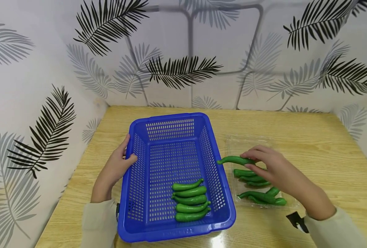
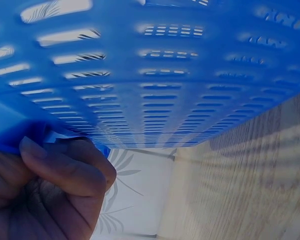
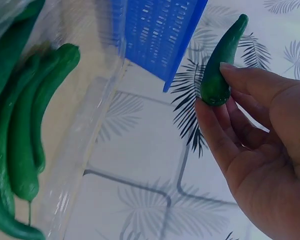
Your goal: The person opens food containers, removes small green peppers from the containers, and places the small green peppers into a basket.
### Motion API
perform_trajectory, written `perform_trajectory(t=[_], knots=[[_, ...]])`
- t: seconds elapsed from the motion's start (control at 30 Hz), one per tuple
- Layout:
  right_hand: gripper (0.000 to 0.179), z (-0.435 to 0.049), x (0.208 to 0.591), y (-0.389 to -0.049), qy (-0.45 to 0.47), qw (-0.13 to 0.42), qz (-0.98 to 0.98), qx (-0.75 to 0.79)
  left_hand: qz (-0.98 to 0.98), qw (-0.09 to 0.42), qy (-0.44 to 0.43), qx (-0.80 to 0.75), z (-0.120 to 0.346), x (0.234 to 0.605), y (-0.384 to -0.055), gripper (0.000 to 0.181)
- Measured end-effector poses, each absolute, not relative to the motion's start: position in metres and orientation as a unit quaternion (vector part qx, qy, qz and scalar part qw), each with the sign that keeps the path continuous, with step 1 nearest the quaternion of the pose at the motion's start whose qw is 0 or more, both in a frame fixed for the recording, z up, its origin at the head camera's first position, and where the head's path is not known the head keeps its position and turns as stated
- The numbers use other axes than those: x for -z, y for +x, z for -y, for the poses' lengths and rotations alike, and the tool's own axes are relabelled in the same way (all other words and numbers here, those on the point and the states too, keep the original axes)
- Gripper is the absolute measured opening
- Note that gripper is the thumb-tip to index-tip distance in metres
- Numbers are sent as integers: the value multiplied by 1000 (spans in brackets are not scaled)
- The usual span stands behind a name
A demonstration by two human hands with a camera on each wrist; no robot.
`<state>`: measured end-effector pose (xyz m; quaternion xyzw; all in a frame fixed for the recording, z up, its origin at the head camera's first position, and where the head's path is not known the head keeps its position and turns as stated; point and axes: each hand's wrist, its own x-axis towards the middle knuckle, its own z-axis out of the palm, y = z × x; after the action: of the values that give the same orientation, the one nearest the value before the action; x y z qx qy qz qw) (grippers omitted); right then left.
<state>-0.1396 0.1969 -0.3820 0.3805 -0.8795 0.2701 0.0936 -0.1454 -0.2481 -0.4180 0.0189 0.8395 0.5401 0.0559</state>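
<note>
My right hand (image 1: pixel 268 165) pinches a long green chili pepper (image 1: pixel 235 159) by one end, between thumb and fingers. The pepper's tip reaches to the right rim of a blue plastic basket (image 1: pixel 206 119); in the right wrist view the held pepper (image 3: pixel 221 70) points upward. My left hand (image 1: pixel 117 164) grips the basket's left rim, thumb over the edge, and in the left wrist view its fingers (image 2: pixel 72 167) curl at the rim. Several green peppers (image 1: pixel 190 200) lie side by side in the basket's near right corner.
A clear plastic tray (image 1: pixel 234 144) right of the basket holds more green peppers (image 1: pixel 257 197), partly covered by my right hand in the head view. Both containers stand on a wooden table (image 1: pixel 310 137). Leaf-patterned walls (image 1: pixel 171 93) close off the back and sides.
</note>
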Motion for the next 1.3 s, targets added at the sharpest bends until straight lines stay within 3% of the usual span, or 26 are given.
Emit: perform_trajectory(t=[0.23,0.53,0.93,1.3], knots=[[25,-168,378,-145,399,80,871,-275,-838,53,20,-543,248,420,-146,80],[22,-133,372,-149,408,24,869,-279,-835,57,17,-547,249,422,-145,81],[23,-99,384,-156,468,46,848,-243,-837,53,18,-544,250,422,-147,81],[21,-76,395,-153,462,37,862,-206,-839,51,19,-541,250,424,-148,80]])
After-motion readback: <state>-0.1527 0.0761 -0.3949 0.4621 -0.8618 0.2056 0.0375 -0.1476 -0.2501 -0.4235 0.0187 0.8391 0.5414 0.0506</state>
